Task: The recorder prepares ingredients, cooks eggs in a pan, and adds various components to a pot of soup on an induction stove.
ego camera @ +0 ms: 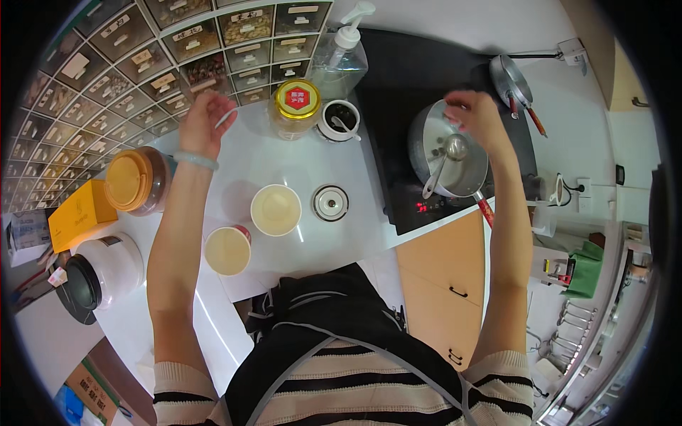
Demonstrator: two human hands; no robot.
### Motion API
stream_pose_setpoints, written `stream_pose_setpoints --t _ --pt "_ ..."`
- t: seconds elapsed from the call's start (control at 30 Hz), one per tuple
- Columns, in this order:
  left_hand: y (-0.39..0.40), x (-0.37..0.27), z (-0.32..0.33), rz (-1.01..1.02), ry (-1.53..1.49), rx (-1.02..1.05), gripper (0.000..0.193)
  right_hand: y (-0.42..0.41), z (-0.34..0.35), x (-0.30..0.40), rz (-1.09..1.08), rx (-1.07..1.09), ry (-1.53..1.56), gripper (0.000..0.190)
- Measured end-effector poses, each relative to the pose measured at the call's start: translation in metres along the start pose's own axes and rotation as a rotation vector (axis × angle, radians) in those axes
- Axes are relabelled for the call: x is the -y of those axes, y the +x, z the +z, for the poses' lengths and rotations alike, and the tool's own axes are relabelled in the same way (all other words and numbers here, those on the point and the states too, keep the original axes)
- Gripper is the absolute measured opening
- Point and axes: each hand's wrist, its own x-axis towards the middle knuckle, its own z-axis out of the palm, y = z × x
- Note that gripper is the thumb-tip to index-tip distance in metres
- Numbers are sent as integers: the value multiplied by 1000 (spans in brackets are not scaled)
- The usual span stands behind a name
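My left hand (203, 123) is raised in front of the drawer wall, near a drawer of dark red dried pieces (204, 70). Its fingers are curled, and a thin white edge shows beside them; what it belongs to is unclear. My right hand (472, 114) hangs over the far rim of a metal saucepan (421, 141), fingers bent down and blurred, so any small thing in them is hidden. A metal ladle (455, 147) rests in the pan, its handle over the near rim. Several dark round bits (438, 148) lie in the pan beside it.
The pan stands on a black induction cooktop (383, 106). Two paper cups (276, 210), a round lid (331, 203), a gold-lidded jar (296, 112) and a small pot with a spoon (341, 120) occupy the counter. An orange-lidded jar (136, 181) is beside my left forearm.
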Motion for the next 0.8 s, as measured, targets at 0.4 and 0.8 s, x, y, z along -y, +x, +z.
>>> stream_pose_setpoints --t 0.4,0.8 --pt "-141 -38 -25 220 395 206 32 -26 18 -23 -142 -132 -961 37" --pt "-119 40 -190 16 -130 -554 91 -28 281 373 -767 250 -260 103"
